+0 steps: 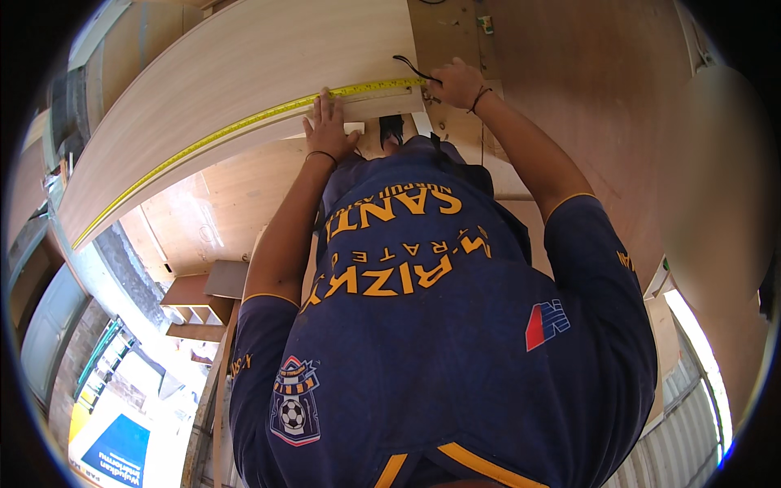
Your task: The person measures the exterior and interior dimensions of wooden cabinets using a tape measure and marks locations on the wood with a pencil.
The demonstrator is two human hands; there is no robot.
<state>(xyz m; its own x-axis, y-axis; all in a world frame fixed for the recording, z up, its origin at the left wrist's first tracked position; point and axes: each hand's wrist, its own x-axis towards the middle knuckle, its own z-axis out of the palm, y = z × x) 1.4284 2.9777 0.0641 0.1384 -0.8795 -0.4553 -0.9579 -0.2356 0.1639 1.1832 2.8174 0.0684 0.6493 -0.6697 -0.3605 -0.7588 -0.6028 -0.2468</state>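
A long yellow tape measure blade (pixel 244 122) lies stretched along the near edge of a pale wooden board (pixel 268 57), from its far left end to my right hand. My right hand (pixel 458 84) is closed round the tape's case at the board's right end. The hand mostly hides the case; its black wrist strap (pixel 413 65) sticks out to the left. My left hand (pixel 328 130) rests on the board's near edge, fingers spread, with the fingertips on the blade. It grips nothing.
A large brown wooden panel (pixel 569 106) spreads out on the right. At the lower left stands a small wooden shelf unit (pixel 195 305) with compartments. Beyond it are a bright opening and a blue and white banner (pixel 118 447). A small object (pixel 486 24) lies past the board's right end.
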